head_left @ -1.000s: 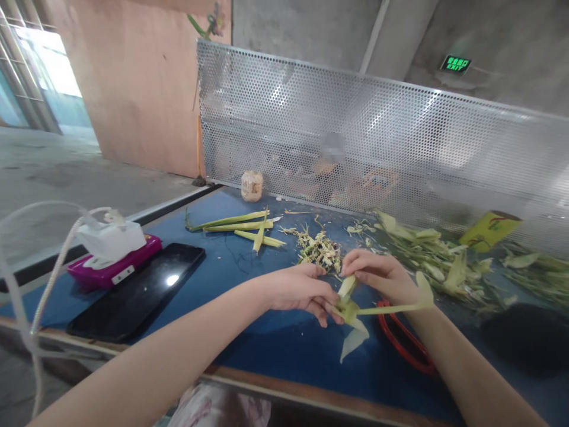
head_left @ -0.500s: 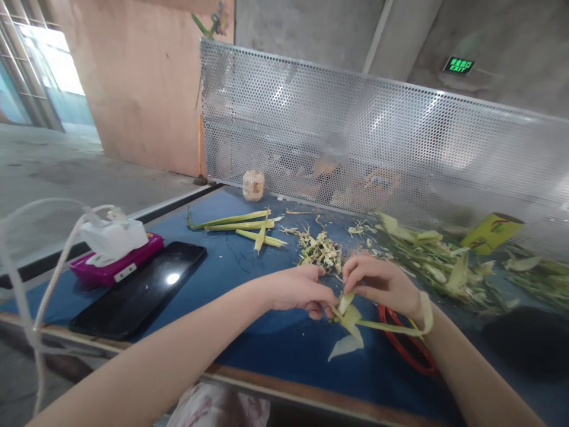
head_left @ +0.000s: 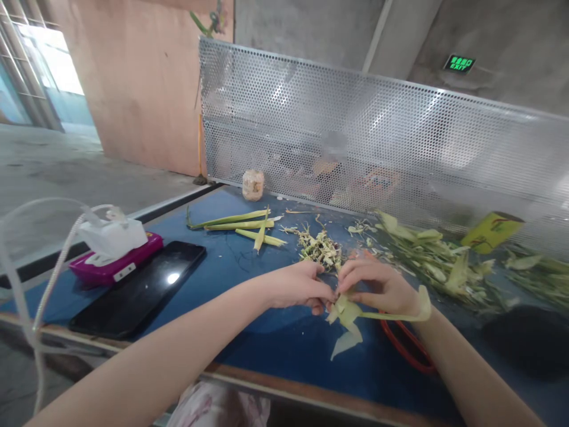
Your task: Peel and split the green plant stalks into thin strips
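Observation:
My left hand is closed, thumb and fingers pinching the near end of a pale green bunch of leaf strips. My right hand meets it from the right, its fingertips pinched at the top of the same bunch. One long strip curls back over my right wrist, and a pointed piece hangs down toward the table. What exactly lies between the fingertips is hidden. Red loop handles, like those of scissors, lie partly under my right wrist. Just beyond my hands sits a heap of small plant scraps.
Several cut green leaf stalks lie at the back left; a larger leaf pile and a yellow-green can are at right. A phone and magenta power strip lie left. A perforated metal panel closes the back.
My right fingers have moved slightly left and down onto the bunch, close against my left fingertips. The leaf strips have shifted and spread a little; my left hand barely moved.

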{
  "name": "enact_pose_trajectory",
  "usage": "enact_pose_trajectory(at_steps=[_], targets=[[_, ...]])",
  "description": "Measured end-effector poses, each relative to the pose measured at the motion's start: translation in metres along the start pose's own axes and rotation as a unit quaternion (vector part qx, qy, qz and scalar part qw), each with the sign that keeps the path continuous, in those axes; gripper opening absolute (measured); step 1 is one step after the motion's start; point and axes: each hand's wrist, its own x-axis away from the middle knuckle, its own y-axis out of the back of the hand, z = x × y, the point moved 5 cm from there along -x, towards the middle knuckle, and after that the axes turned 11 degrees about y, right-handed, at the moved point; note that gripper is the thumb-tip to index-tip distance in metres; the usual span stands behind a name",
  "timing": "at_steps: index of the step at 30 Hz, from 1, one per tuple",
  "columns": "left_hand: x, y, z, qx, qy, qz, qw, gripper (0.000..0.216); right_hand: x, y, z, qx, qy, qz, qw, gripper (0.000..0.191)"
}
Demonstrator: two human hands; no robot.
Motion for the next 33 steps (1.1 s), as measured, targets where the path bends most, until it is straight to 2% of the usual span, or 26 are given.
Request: enact_pose_trajectory(at_steps=[2,6,9,13,16,21,25,30,33], targets=[[-0.001,0.0,0.0,-0.003,-0.001,-0.002,1.0,0.07,0.002,-0.001,-0.002,-0.005,-0.02,-0.009,1.0,0.02],[-0.001,-0.002,-0.002,-0.007,-0.018,0.003,1.0,0.035,0.002,0.001,-0.001,0.021,-0.062,-0.029,0.997,0.02],[0.0,-0.001,-0.006,0.002,-0.031,-0.005,1.0,0.021,0.0,0.005,-0.003,0.032,-0.093,-0.044,0.994,0.029],[-0.001,0.0,-0.005,0.007,-0.021,-0.016,1.0,0.02,-0.001,0.004,-0.009,0.035,-0.098,-0.033,0.994,0.028],[-0.002,-0.001,-0.004,0.011,-0.023,-0.01,1.0,0.015,0.0,0.0,-0.011,-0.012,-0.104,-0.037,0.994,0.024],[-0.004,-0.001,-0.003,0.016,-0.041,-0.001,0.999,0.012,0.004,-0.007,-0.009,-0.058,-0.147,-0.039,0.987,0.053],[-0.005,-0.001,-0.003,0.001,-0.051,0.01,0.999,0.02,0.006,-0.006,-0.012,-0.053,-0.172,-0.06,0.982,0.043],[0.0,-0.002,-0.006,-0.01,-0.037,-0.005,0.999,0.037,0.002,-0.004,-0.015,-0.027,-0.16,-0.061,0.985,0.036],[0.001,-0.002,-0.006,-0.004,-0.033,-0.013,0.999,0.039,0.002,-0.005,-0.015,-0.034,-0.157,-0.071,0.984,0.036]])
